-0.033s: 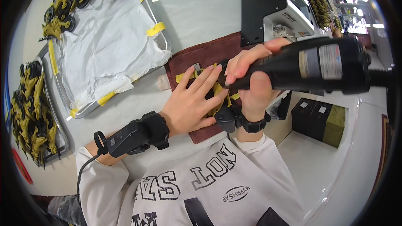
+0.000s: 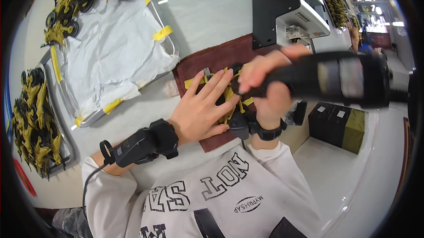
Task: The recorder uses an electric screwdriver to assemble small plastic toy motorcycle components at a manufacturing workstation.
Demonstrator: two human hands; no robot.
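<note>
A yellow model with black wheels, perhaps a toy field gun, lies on a dark red cloth, mostly covered by my hands. Across its left part my left hand rests with the fingers stretched out and spread. My right hand is wrapped round a thick black power tool, seemingly an electric screwdriver. The tool lies nearly level, its narrow end over the model and its body reaching to the right. Its tip is hidden by my right fingers, and both tool and hand are blurred.
At the left stand a paper-lined tray with yellow tape and a metal tray heaped with similar models. A black-and-white machine stands beyond my right hand. Black and olive boxes sit at the right.
The body of the screwdriver has dipped slightly toward me, and my right hand has shifted a little with it. My left hand stays in place on the model.
</note>
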